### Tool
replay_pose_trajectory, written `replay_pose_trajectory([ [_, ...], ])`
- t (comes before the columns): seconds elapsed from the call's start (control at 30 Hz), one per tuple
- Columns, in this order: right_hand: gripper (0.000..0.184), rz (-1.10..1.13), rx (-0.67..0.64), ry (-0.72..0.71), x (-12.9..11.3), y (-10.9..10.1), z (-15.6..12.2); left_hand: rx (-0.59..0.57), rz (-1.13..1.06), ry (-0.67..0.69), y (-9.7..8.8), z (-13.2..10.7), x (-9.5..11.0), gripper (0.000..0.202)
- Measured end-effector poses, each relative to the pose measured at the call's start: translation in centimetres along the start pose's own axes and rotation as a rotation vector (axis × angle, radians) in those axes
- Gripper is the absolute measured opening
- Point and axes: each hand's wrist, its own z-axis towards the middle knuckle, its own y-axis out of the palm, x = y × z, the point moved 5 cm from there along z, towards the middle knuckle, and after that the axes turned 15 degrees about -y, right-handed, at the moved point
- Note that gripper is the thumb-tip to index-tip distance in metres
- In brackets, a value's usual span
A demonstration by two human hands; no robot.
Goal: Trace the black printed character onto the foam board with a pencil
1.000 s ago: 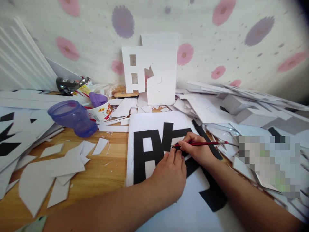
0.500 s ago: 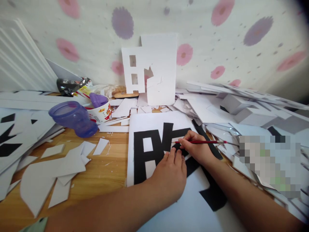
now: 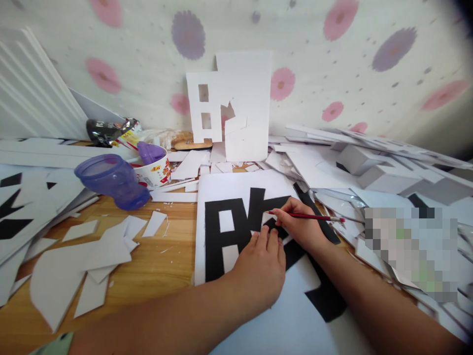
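Note:
A white sheet (image 3: 236, 185) with thick black painted shapes (image 3: 236, 224) lies on the wooden table in front of me. My right hand (image 3: 299, 224) pinches a thin red-handled brush (image 3: 314, 216) near its tip, which touches the black paint by a small white gap. My left hand (image 3: 260, 268) lies palm down on the sheet just below, fingers together and flat, pressing the paper. The brush handle points right.
A purple plastic cup (image 3: 113, 180) lies on its side at the left beside a printed paper bowl (image 3: 153, 167). White card offcuts (image 3: 84, 256) litter the wood. A white cut-out model (image 3: 232, 103) stands at the wall. Stacked white pieces (image 3: 369, 162) fill the right.
The brush tip has shifted slightly upward on the black shape and the handle has tilted a little. My left hand has stayed in place.

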Motion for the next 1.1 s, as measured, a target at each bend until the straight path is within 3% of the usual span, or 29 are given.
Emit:
replay_pose_trajectory([
  [0.17, 0.031, 0.035, 0.004, 0.002, -0.2, -0.2, 0.1, 0.016, 0.014, 0.002, -0.1, 0.0, 0.0, 0.05],
  [0.3, 0.031, 0.081, 0.104, 0.003, -0.6, -1.2, 0.0, 0.05, 0.016, -0.006, 0.1, -0.1, -0.1, 0.047],
  [0.63, 0.032, -0.105, 0.021, -0.068, -0.3, -0.8, -0.1, -0.083, 0.011, -0.05, 0.2, 0.2, -0.5, 0.06],
  [0.77, 0.027, -0.185, -0.011, -0.083, -1.1, -0.6, -0.2, -0.083, 0.023, -0.054, 0.3, 0.2, -0.4, 0.063],
  [1.1, 0.03, -0.291, 0.081, -0.011, -1.4, -1.5, -0.2, -0.083, 0.034, -0.057, 0.4, 0.2, -0.5, 0.06],
])
